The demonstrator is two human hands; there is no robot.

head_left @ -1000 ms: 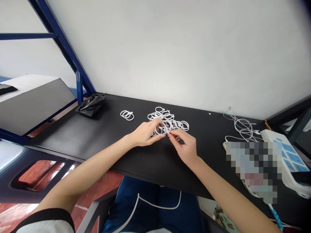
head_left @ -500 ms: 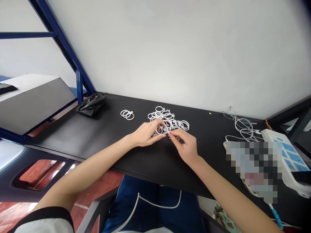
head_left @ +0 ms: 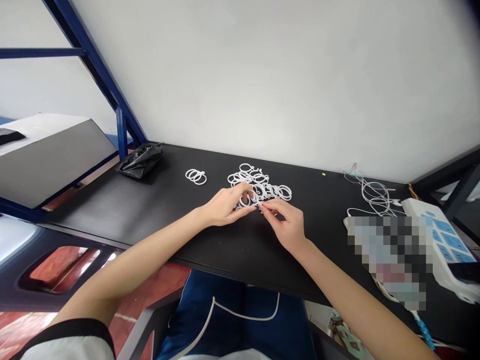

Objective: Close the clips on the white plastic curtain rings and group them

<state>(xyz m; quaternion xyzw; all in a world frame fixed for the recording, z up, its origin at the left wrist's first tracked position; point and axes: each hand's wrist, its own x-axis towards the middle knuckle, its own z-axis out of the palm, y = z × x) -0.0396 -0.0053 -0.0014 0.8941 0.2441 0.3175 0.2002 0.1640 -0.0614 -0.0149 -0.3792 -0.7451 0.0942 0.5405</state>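
A pile of thin white rings (head_left: 245, 176), each with a small knob or eyelet like a curtain ring, lies on the black desk (head_left: 225, 250). At the pile's near edge, my left hand (head_left: 228, 205) curls its fingers and thumb around one white ring (head_left: 246, 200). My right hand (head_left: 285, 220) pinches the small joint of that ring between thumb and fingertips. The fingertips of both hands nearly meet, and they partly hide the ring and the rings behind it. Farther left, a few linked or overlapping white rings (head_left: 196, 176) lie apart from the pile.
A crumpled black plastic bag (head_left: 139, 161) sits at the desk's back left. On the right are tangled white cables (head_left: 375, 196), a blurred-out phone-like object (head_left: 392, 265) and a white power strip (head_left: 446, 240). A wall (head_left: 262, 90) rises behind; a blue frame (head_left: 93, 70) stands left.
Almost nothing differs. Both hands keep their hold on the ring, and the view has shifted very slightly.
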